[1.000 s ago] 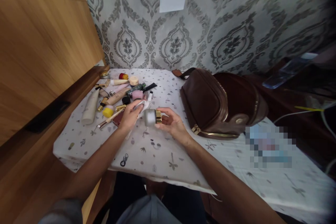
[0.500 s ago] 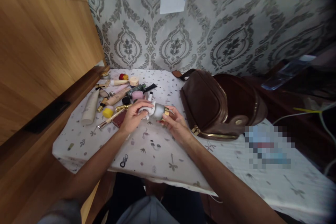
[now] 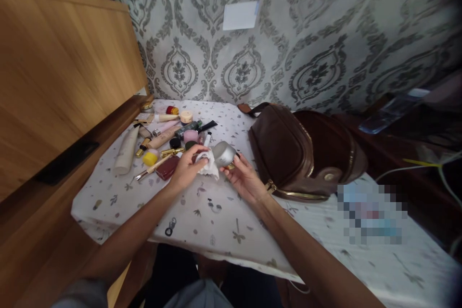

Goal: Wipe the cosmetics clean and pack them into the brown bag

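A crumpled white tissue (image 3: 209, 167) is bunched in my left hand (image 3: 190, 166), its fingers closed round it. My right hand (image 3: 243, 173) grips a silvery-grey cosmetic bottle (image 3: 223, 154) by its gold-banded end, tilted, with the rounded grey body towards the tissue. Both hands are above the cloth-covered table. Just left of my left hand lie a dark red case (image 3: 168, 167) and a makeup brush (image 3: 155, 167). A white-capped slim tube (image 3: 208, 139) sits right behind the tissue.
Several cosmetics spread over the table's left side, among them a large beige tube (image 3: 126, 151), a yellow item (image 3: 150, 157) and a pink jar (image 3: 190, 135). A brown leather bag (image 3: 281, 147) stands at right. A wooden cabinet (image 3: 72, 48) borders the left, patterned wall behind.
The tissue has come away from the bottle's end, and the bottle has tilted so its grey body faces up more. The view has shifted slightly.
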The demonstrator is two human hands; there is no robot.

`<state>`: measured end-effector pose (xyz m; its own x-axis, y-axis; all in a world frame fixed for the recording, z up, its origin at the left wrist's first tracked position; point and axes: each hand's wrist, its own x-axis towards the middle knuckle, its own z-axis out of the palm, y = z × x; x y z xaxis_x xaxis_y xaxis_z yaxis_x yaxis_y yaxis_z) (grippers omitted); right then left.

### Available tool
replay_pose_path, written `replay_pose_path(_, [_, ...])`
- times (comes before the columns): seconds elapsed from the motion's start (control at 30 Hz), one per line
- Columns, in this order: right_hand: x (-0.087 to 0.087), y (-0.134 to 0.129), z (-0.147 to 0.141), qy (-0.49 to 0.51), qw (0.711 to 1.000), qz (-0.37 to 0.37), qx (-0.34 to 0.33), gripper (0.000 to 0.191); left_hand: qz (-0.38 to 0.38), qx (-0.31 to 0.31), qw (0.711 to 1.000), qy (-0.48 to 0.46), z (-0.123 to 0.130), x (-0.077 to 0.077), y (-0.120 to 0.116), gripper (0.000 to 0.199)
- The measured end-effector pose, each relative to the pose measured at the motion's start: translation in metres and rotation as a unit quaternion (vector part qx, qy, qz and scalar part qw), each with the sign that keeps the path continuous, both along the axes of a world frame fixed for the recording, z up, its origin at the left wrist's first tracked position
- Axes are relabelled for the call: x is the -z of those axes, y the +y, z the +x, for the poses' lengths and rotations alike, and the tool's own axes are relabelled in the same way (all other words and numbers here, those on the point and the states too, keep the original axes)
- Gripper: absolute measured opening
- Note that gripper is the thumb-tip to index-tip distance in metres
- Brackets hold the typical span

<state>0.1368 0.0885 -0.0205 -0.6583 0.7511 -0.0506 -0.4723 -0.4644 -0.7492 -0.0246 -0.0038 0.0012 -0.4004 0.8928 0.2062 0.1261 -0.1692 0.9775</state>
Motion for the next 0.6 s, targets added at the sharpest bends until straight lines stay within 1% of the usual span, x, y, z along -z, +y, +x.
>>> replay_pose_path(0.07, [-0.002, -0.001, 0.001, -0.001, 1.000, 0.008, -0.005, 0.043, 0.001, -0.002, 0.998, -0.057, 0.001, 0.002, 0.001, 0.029])
replay_pose_path(0.2, [-0.007, -0.002, 0.004, -0.027, 0.999, 0.018, -0.044, 0.046, 0.007, 0.004, 0.990, -0.143, 0.001, 0.005, 0.005, 0.029])
replay_pose_path(0.27, [-0.010, -0.004, 0.006, -0.057, 0.996, 0.027, -0.059, 0.047, 0.004, 0.005, 0.988, -0.157, 0.000, 0.006, 0.006, 0.028])
replay_pose_path(0.3, [-0.011, -0.005, 0.006, -0.076, 0.994, 0.035, -0.063, 0.048, 0.003, 0.001, 0.989, -0.148, 0.000, 0.006, 0.006, 0.028])
replay_pose_path(0.37, [-0.012, -0.007, 0.006, -0.117, 0.989, 0.062, -0.065, 0.049, 0.002, -0.008, 0.995, -0.096, -0.001, 0.005, 0.004, 0.028])
replay_pose_path(0.43, [-0.011, -0.009, 0.004, -0.164, 0.980, 0.095, -0.054, 0.049, 0.005, -0.016, 1.000, -0.005, -0.002, 0.002, 0.001, 0.026])
replay_pose_path(0.5, [-0.007, -0.010, 0.002, -0.202, 0.971, 0.124, -0.030, 0.050, 0.032, -0.008, 0.995, 0.096, 0.000, 0.000, -0.003, 0.025])
replay_pose_path(0.57, [-0.002, -0.010, 0.000, -0.210, 0.968, 0.139, -0.003, 0.053, 0.097, 0.013, 0.973, 0.209, 0.004, 0.000, -0.006, 0.028])
replay_pose_path(0.6, [0.000, -0.010, -0.001, -0.203, 0.969, 0.138, 0.005, 0.055, 0.138, 0.025, 0.953, 0.270, 0.007, 0.000, -0.007, 0.029])
